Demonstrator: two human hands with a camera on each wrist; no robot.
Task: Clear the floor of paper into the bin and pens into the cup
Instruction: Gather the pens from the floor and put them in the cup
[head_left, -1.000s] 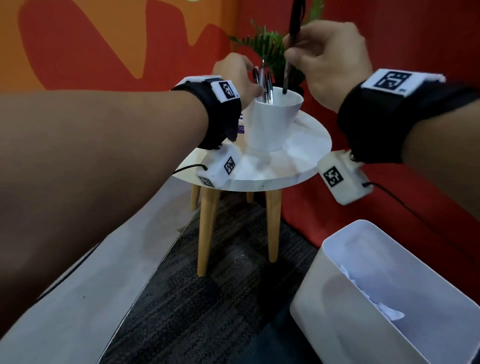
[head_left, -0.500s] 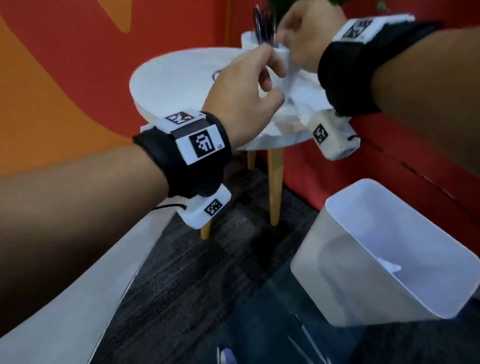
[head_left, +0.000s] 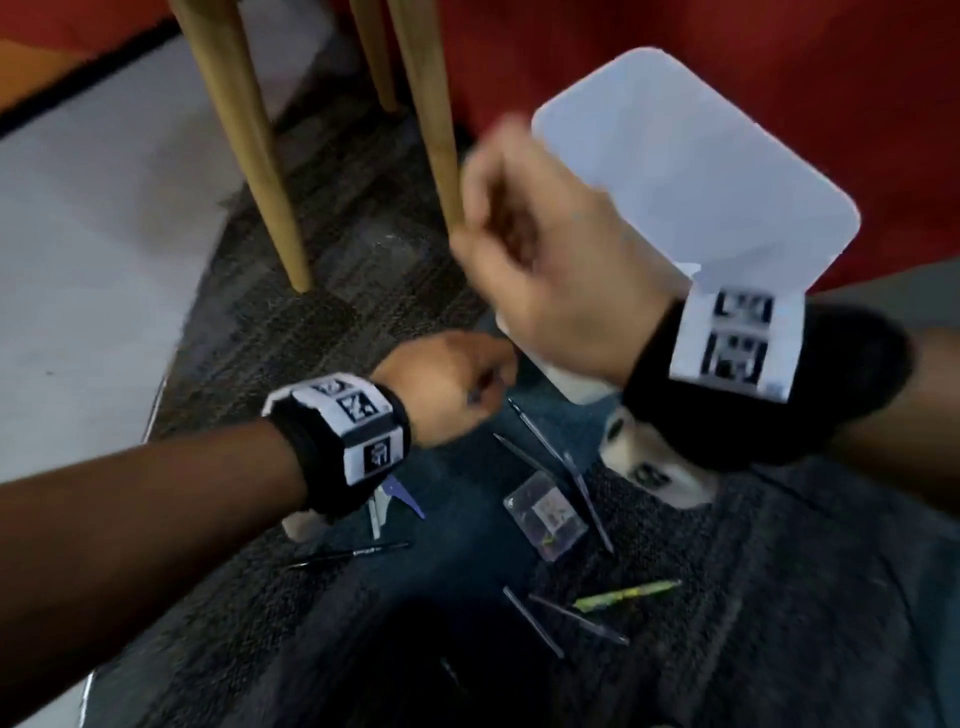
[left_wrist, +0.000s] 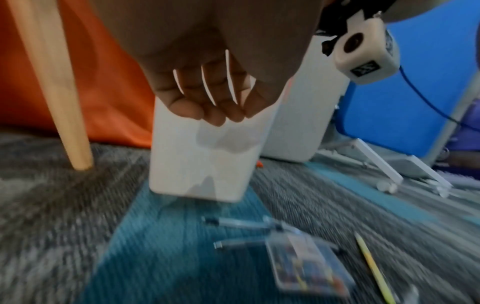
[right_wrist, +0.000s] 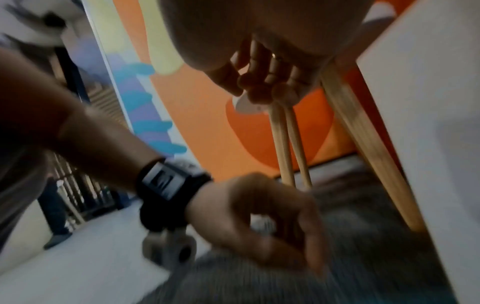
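Head view, slim dark pens (head_left: 349, 555) scattered, white bin (head_left: 623, 130)

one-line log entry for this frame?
left hand: curled, empty, above pens | right hand: curled, empty, by bin | pens: several on carpet | bin: upright on floor

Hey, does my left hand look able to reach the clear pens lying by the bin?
Probably yes: the left hand holds nothing and hovers above the clear pens; nothing covers them.

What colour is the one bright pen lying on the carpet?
Yellow-green pen; the head view shows it best.
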